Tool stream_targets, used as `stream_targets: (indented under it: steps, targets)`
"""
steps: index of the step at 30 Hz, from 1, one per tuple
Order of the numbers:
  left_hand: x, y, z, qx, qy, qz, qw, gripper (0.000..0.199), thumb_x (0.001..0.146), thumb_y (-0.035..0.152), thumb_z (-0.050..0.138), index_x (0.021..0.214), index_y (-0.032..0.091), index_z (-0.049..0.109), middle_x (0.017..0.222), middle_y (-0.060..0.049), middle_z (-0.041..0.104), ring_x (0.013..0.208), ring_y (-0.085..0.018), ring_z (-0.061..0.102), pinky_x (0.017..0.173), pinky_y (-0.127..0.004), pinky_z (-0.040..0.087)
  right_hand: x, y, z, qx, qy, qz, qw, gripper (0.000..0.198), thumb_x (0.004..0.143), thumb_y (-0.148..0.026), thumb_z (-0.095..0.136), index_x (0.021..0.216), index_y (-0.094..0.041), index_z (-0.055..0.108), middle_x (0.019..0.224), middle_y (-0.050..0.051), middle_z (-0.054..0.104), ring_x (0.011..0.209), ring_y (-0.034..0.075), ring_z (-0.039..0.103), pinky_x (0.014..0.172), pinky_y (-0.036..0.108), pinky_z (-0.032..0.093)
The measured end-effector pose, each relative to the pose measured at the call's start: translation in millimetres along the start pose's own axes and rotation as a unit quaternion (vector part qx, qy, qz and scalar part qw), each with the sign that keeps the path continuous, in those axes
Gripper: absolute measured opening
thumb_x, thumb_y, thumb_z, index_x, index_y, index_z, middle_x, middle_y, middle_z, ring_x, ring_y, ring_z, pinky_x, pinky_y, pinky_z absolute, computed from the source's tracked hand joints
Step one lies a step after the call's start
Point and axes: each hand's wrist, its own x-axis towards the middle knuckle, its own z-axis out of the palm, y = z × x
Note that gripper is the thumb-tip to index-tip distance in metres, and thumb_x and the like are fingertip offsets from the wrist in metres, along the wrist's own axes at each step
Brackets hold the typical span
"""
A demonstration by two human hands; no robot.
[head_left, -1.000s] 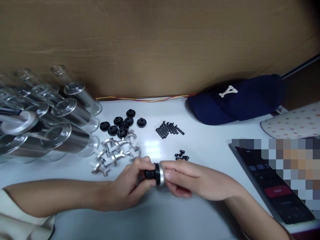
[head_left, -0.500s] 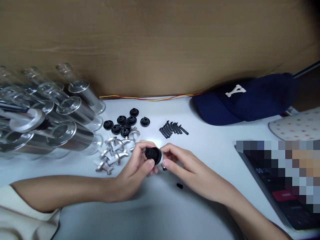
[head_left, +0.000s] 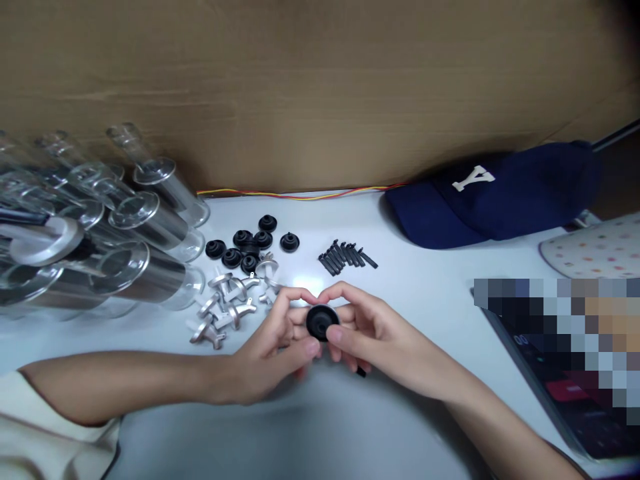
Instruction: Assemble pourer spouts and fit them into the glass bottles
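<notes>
Both hands hold a round black rubber stopper (head_left: 321,321) with a thin silvery rim, its face turned up toward me. My right hand (head_left: 363,327) presses its thumb on the lower right of the stopper, with fingers curled behind. My left hand (head_left: 285,337) grips it from the left, index finger at the top edge and thumb at the lower edge. What lies under the stopper is hidden by my fingers. A small black piece (head_left: 361,372) lies partly behind my right fingers. Silvery pour spouts (head_left: 235,293) lie in a pile left of my hands.
Several black rubber stoppers (head_left: 250,243) lie behind the spouts. Small black tubes (head_left: 345,257) form a row beyond my hands. Glass bottles with metal sleeves (head_left: 163,223) crowd the left. A navy cap (head_left: 450,207), a dotted white object (head_left: 590,247) and a phone-like device (head_left: 535,373) are at right.
The stopper has been tilted so its round face shows more fully, and has shifted slightly right. My right thumb has moved onto it. My right fingers now partly cover the small black piece.
</notes>
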Motion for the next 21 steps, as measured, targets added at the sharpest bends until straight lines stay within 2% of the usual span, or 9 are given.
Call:
stream_targets:
  steps: [3, 7, 11, 17, 21]
  targets:
    - [-1.2, -2.4, -2.4, -0.003, -0.006, -0.008, 1.0, 0.037, 0.09, 0.046, 0.048, 0.114, 0.025, 0.029, 0.079, 0.002, 0.049, 0.057, -0.006, 0.046, 0.051, -0.018, 0.041, 0.0, -1.0, -0.1, 0.001, -0.001, -0.001, 1.0, 0.031, 0.081, -0.035, 0.061, 0.103, -0.02, 0.045, 0.065, -0.005, 0.055, 0.052, 0.006, 0.046, 0.05, 0.019, 0.038]
    - [-2.0, -2.7, -3.5, 0.028, -0.004, -0.036, 0.999, 0.039, 0.09, 0.046, 0.047, 0.119, 0.023, 0.034, 0.073, 0.002, 0.051, 0.053, -0.006, 0.046, 0.048, -0.017, 0.039, 0.0, -1.5, 1.6, 0.027, -0.021, -0.013, 0.999, 0.027, 0.08, -0.03, 0.059, 0.099, -0.018, 0.044, 0.065, -0.004, 0.057, 0.053, 0.006, 0.048, 0.05, 0.019, 0.039]
    - [-1.3, 0.7, -3.8, 0.056, -0.043, -0.038, 0.997, 0.046, 0.09, 0.051, 0.043, 0.124, 0.02, 0.038, 0.07, 0.001, 0.052, 0.047, -0.006, 0.045, 0.04, -0.015, 0.032, 0.9, 0.1, 3.1, 0.046, -0.053, -0.037, 0.997, 0.016, 0.081, -0.025, 0.055, 0.091, -0.016, 0.047, 0.065, -0.001, 0.059, 0.054, 0.007, 0.051, 0.048, 0.018, 0.039]
    - [1.1, 3.0, -5.1, 0.051, -0.073, -0.022, 0.996, 0.045, 0.089, 0.053, 0.044, 0.117, 0.017, 0.045, 0.069, -0.002, 0.056, 0.053, -0.009, 0.053, 0.047, -0.017, 0.039, 0.5, 3.0, 2.8, 0.041, -0.062, -0.017, 0.997, 0.013, 0.078, -0.02, 0.052, 0.09, -0.015, 0.049, 0.069, 0.001, 0.061, 0.055, 0.007, 0.054, 0.048, 0.018, 0.041]
    - [3.3, 1.6, -6.4, 0.055, -0.096, 0.004, 0.994, 0.048, 0.088, 0.055, 0.045, 0.114, 0.015, 0.048, 0.068, -0.003, 0.059, 0.053, -0.009, 0.054, 0.049, -0.018, 0.042, -0.1, 2.7, 3.1, 0.041, -0.074, 0.003, 0.996, 0.022, 0.071, -0.011, 0.05, 0.092, -0.016, 0.048, 0.069, -0.001, 0.061, 0.057, 0.007, 0.057, 0.053, 0.019, 0.044]
